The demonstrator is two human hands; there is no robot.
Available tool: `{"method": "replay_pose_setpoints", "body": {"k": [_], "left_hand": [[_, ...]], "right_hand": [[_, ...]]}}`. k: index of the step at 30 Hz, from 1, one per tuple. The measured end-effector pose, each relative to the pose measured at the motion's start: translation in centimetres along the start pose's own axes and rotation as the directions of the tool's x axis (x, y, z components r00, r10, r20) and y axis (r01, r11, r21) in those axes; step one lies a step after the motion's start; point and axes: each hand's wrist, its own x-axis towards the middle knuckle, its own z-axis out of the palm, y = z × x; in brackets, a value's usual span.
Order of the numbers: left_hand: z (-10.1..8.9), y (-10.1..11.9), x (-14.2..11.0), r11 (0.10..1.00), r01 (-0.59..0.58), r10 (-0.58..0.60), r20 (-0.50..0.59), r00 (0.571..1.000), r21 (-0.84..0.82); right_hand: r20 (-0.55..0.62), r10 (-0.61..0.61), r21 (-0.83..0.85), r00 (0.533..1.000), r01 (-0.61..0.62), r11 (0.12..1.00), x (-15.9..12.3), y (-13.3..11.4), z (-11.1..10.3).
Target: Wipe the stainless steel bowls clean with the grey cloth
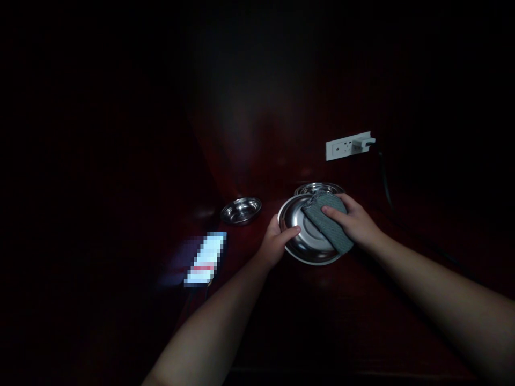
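Observation:
A shiny steel bowl (300, 220) is held up in front of me, its inside turned toward the camera. My left hand (277, 241) grips its left rim, thumb inside and fingers hidden behind. A folded grey-green cloth (332, 225) covers the bowl's right side. My right hand (352, 217) is closed on that cloth, thumb on top, pressing it against the rim; the other fingers are partly hidden behind. Just behind stands another steel bowl or stack of bowls (319, 188), partly covered by the held bowl. Further left, a smaller steel bowl (241, 210) rests on the dark red surface.
A phone-like lit screen (206, 258), pixelated, is left of my left forearm. On the back wall a white socket plate (341, 148) carries a plug (362, 143), with a dark cable (385, 179) hanging to its right. Most of the surroundings are too dark to make out.

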Motion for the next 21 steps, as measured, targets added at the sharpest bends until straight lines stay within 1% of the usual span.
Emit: {"method": "replay_pose_setpoints", "body": {"k": [8,16,21], "left_hand": [[-0.34,-0.25,0.1,0.999,-0.002,0.001,0.014,1.0,0.038],[-0.46,-0.4,0.22,0.998,-0.008,0.008,0.0,1.0,0.061],[-0.52,-0.44,0.19,0.998,0.002,-0.002,-0.006,1.0,0.064]], "right_hand": [[0.008,-0.008,0.008,1.0,0.008,1.0,-0.07,-0.13,-0.06],[0.018,0.038,0.071,0.999,-0.039,0.997,-0.17,-0.39,0.12],[0.008,0.052,0.075,0.999,-0.053,0.996,-0.21,-0.57,0.12]]}}
